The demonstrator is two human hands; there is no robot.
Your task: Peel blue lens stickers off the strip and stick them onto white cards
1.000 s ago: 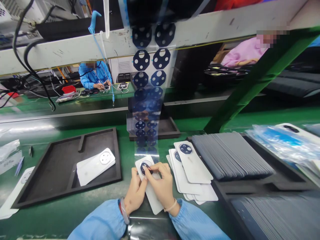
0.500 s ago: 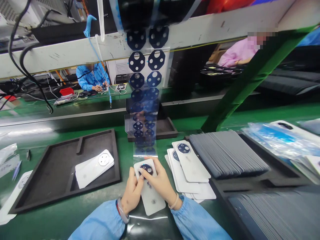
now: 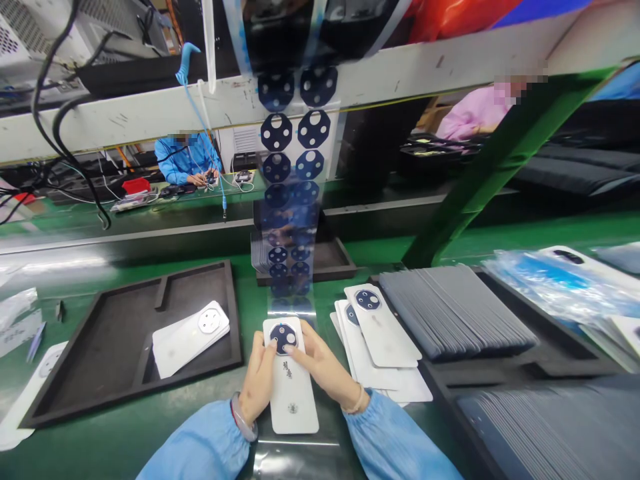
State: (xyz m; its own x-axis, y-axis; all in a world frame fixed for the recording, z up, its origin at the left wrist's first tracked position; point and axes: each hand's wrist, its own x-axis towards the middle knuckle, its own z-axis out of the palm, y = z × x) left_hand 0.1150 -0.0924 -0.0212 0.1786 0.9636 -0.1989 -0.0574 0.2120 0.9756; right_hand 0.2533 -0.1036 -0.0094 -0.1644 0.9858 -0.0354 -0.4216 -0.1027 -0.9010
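Between my two hands I hold a white phone back cover (image 3: 295,407) with a dark blue camera sticker (image 3: 283,338) at its top end and dark markings lower down. My left hand (image 3: 259,373) grips the left edge, thumb at the sticker's lower left. My right hand (image 3: 325,367) wraps the right edge, its thumb on the sticker's lower right. Just beyond the cover hangs a clear film strip (image 3: 293,312) bearing rows of dark stickers. To the right lies a loose pile of white covers (image 3: 393,337), at least two with dark stickers.
A black tray (image 3: 110,333) at left holds white covers (image 3: 190,337) without dark stickers. At right, grey sheets (image 3: 455,310) stand packed in another black tray (image 3: 575,350). A green post (image 3: 500,173) slants up behind them. Co-workers (image 3: 185,160) sit across the bench.
The cover has turned nearer to upright and shifted slightly left. My thumbs have spread to either side of the sticker's lower edge, showing more of it.
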